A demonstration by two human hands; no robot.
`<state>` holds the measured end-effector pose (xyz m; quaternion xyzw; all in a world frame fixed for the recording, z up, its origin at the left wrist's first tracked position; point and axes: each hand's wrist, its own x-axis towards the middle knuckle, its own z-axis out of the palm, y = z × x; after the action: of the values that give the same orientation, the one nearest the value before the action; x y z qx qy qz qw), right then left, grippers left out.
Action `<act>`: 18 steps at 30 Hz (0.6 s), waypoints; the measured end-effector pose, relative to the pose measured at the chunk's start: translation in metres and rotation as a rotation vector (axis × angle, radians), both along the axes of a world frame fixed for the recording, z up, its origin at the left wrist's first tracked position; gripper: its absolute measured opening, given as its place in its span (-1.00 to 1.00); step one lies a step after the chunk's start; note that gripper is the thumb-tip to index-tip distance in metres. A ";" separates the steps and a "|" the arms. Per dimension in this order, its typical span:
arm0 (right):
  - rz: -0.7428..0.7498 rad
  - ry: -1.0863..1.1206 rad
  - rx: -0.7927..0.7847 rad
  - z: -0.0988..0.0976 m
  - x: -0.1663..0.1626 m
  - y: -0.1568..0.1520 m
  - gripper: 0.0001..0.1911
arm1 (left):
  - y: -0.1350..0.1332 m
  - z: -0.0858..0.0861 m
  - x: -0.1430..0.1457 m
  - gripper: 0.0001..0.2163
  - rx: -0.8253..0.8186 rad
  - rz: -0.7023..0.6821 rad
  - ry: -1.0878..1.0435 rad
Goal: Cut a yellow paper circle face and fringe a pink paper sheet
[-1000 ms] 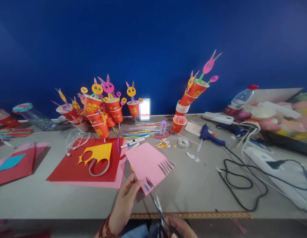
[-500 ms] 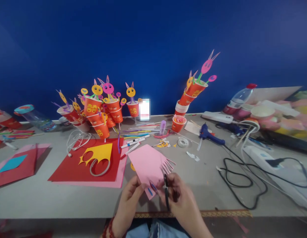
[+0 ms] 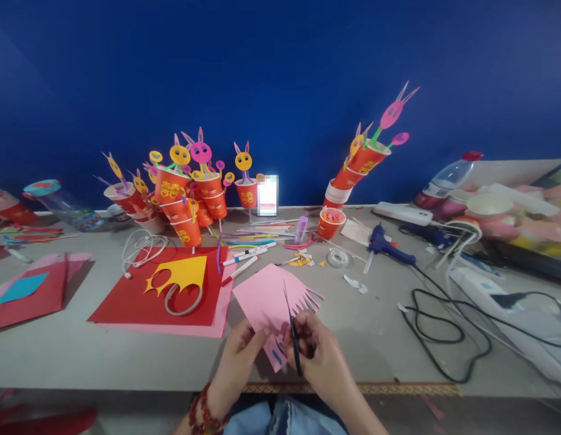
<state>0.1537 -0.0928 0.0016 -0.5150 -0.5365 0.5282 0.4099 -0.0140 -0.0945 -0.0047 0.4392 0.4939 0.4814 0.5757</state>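
A sheet of pink paper (image 3: 260,289) is held above the near part of the table, its right side cut into several narrow, pointed strips. My left hand (image 3: 240,352) pinches its lower left edge between thumb and fingers. Black-handled scissors (image 3: 294,338) are in my right hand (image 3: 320,349), their blades pointing up and away across the paper. Small blue shapes (image 3: 277,356) lie at the paper's lower corner, close to the right fingertips. Those fingertips partly cover that corner, so whether they also touch the paper is unclear.
Red sheets (image 3: 126,302) with a yellow cut-out (image 3: 185,270) lie left. Behind stand red paper cups (image 3: 170,186) with rabbit figures. Markers (image 3: 249,254), a glue stick (image 3: 301,229) and a tape roll (image 3: 338,258) sit mid-table. At right are a blue glue gun (image 3: 389,246) and black cable (image 3: 448,339).
The scissors have swung from the cut strips to lie over the paper, with their blades now plainly visible. My left hand keeps its pinch on the paper. The whole view has shifted slightly.
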 end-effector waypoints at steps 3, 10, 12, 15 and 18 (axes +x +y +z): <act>0.000 0.065 -0.012 0.002 0.001 0.001 -0.74 | 0.002 -0.003 0.002 -0.70 0.008 -0.016 0.016; -0.081 0.278 -0.102 -0.005 0.015 -0.001 -0.64 | 0.005 -0.002 0.006 -0.70 0.009 0.019 0.019; -0.120 0.329 -0.076 -0.003 0.022 -0.001 -0.61 | 0.012 0.003 0.008 -0.68 0.014 -0.115 0.012; -0.218 0.374 -0.052 0.003 0.027 -0.002 -0.59 | 0.029 0.007 0.011 -0.70 0.045 -0.352 0.173; -0.300 0.403 -0.120 0.009 0.022 -0.003 -0.56 | 0.044 0.010 0.008 -0.78 0.096 -0.371 0.393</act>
<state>0.1756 -0.0958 0.0106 -0.4966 -0.3289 0.5844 0.5511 -0.0063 -0.0506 0.0056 0.6336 0.4839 0.2962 0.5259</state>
